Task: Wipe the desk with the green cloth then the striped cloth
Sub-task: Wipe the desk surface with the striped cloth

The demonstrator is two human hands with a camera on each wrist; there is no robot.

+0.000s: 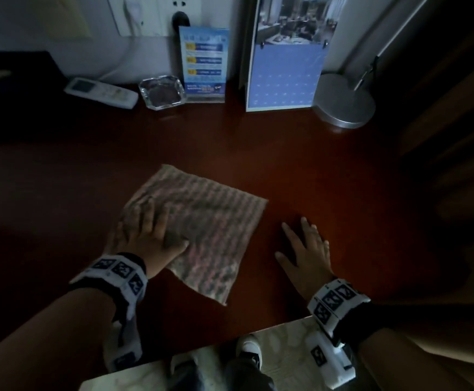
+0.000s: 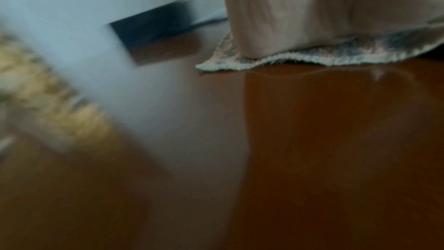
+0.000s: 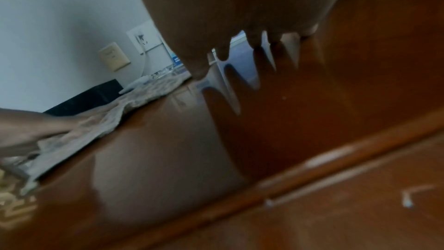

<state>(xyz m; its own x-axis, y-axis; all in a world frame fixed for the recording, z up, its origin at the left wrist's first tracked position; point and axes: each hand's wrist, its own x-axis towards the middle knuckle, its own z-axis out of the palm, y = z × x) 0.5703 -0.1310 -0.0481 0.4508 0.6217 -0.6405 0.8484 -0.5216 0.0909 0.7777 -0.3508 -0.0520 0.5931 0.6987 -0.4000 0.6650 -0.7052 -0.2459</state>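
Observation:
The striped cloth (image 1: 202, 227) lies spread flat on the dark red-brown desk (image 1: 329, 170), near its middle. My left hand (image 1: 148, 230) presses flat on the cloth's left part with straight fingers. In the left wrist view the left hand (image 2: 312, 10) sits on the cloth's frilled edge (image 2: 276, 60). My right hand (image 1: 306, 246) rests flat on bare desk, a little right of the cloth, fingers spread. The right wrist view shows the right hand (image 3: 240, 16) with fingertips down on the glossy desk (image 3: 312, 111) and the cloth (image 3: 115, 115) to its left. No green cloth is in view.
Along the back wall stand a white remote (image 1: 100, 93), a glass ashtray (image 1: 162, 91), a blue leaflet stand (image 1: 204, 63), a blue calendar (image 1: 284, 71) and a silver lamp base (image 1: 343, 104). The desk's front edge (image 1: 258, 334) runs near my wrists, floor below.

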